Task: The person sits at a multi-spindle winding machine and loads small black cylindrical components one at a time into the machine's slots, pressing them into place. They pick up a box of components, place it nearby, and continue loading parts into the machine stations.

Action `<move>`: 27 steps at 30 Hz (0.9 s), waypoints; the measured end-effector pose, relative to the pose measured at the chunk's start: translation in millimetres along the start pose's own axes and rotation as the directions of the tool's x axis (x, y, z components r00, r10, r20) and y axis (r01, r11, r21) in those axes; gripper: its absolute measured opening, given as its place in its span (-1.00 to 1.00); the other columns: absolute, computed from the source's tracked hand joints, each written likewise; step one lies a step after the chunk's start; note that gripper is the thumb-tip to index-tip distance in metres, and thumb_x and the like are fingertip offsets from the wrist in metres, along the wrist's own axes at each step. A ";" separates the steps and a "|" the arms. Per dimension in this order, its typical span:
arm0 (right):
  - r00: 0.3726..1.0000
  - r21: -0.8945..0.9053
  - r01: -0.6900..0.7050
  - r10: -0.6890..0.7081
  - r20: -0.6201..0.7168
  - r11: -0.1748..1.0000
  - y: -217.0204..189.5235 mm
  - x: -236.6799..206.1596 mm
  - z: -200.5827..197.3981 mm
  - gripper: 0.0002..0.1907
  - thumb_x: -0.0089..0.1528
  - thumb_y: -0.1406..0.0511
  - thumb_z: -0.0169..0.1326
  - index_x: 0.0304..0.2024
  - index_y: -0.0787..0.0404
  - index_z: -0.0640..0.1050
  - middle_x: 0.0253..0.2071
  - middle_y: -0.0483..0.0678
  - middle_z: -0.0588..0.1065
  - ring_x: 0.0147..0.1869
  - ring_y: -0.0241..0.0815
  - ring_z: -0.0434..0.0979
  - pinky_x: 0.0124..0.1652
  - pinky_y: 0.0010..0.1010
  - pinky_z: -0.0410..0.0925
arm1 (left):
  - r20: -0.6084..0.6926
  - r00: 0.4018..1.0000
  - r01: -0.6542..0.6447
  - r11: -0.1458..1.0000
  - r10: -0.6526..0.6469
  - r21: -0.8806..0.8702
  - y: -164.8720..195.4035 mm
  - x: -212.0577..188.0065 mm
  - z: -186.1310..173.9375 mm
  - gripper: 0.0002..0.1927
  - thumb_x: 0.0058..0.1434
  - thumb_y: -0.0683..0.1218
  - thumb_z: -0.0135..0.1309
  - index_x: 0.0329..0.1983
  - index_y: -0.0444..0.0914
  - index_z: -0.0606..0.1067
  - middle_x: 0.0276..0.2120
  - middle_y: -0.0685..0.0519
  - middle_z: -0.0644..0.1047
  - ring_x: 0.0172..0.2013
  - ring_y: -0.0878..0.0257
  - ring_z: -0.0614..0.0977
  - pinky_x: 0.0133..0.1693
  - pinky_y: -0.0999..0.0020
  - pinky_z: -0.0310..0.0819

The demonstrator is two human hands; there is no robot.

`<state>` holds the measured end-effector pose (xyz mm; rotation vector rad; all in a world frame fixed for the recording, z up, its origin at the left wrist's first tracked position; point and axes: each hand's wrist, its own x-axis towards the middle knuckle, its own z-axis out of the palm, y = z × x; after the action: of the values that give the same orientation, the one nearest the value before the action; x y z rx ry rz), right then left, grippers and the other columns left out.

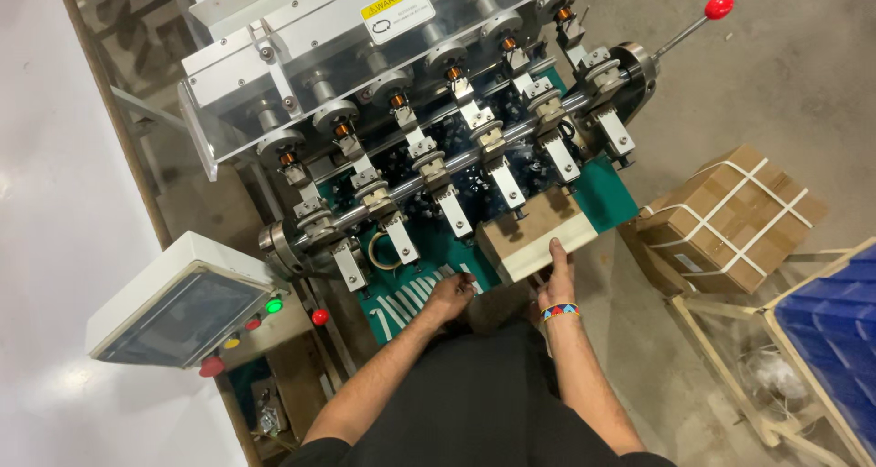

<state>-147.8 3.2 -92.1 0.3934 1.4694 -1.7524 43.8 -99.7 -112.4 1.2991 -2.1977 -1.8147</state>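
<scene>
I look down on a multi-spindle coil winding machine (429, 147) with several copper-wound bobbins in a row. My right hand (557, 271), with a beaded band on the wrist, rests its fingers on the near edge of a small open cardboard box (534, 230) that sits on the green bed (602, 198) of the machine. My left hand (452, 293) lies on the green bed next to a row of small white parts (415, 303), with fingers curled at them. I cannot tell whether it holds one.
A control box (178, 303) with a screen, a green lamp and red buttons stands at the left. A lever with a red knob (718, 7) sticks out at the upper right. A strapped cardboard carton (730, 216) and a blue bin (835, 339) sit on wooden frames at the right.
</scene>
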 end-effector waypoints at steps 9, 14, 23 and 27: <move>0.986 0.118 0.070 -0.087 0.140 0.991 8.3 13.5 13.5 -0.22 0.15 0.02 0.28 0.36 0.08 0.37 0.31 -0.07 0.40 0.36 -0.09 0.38 0.29 -0.15 0.26 | -0.006 0.994 -0.105 0.994 0.105 -0.024 -13.8 -14.1 11.0 -0.63 0.23 -0.05 0.18 0.10 -0.21 0.55 -0.15 0.00 0.64 -0.13 0.21 0.67 -0.07 0.31 0.58; 0.994 0.132 -0.002 -0.013 0.109 0.991 6.6 9.3 3.3 -0.24 0.09 0.02 0.23 0.31 0.01 0.35 0.24 -0.10 0.43 0.29 -0.10 0.44 0.20 -0.09 0.34 | 0.063 0.995 -0.074 0.997 0.074 -0.013 -7.5 -6.9 15.3 -0.58 0.22 -0.05 0.18 0.15 -0.21 0.51 -0.14 0.01 0.64 -0.17 0.18 0.64 -0.10 0.30 0.56; 0.994 0.137 -0.090 0.080 0.075 0.986 13.7 7.3 16.5 -0.25 0.04 -0.07 0.22 0.25 -0.05 0.39 0.12 -0.20 0.46 0.19 -0.13 0.42 0.08 -0.05 0.30 | 0.113 0.993 -0.032 0.999 0.028 0.033 -9.9 -12.8 25.8 -0.59 0.23 -0.03 0.16 0.14 -0.23 0.52 -0.14 -0.01 0.63 -0.13 0.21 0.66 -0.06 0.30 0.56; 0.990 0.170 -0.073 0.051 0.134 0.983 4.0 1.4 7.8 -0.24 0.06 -0.08 0.25 0.24 0.04 0.42 0.15 -0.10 0.48 0.22 -0.08 0.47 0.14 -0.06 0.36 | 0.088 0.996 -0.032 0.999 0.032 0.003 -12.4 -13.2 23.7 -0.56 0.20 -0.05 0.14 0.16 -0.21 0.50 -0.14 -0.01 0.65 -0.13 0.17 0.67 -0.05 0.30 0.57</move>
<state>-143.9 -4.6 -93.6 0.4037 1.2044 -1.8275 48.0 -72.6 -124.0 1.1997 -2.2526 -1.8920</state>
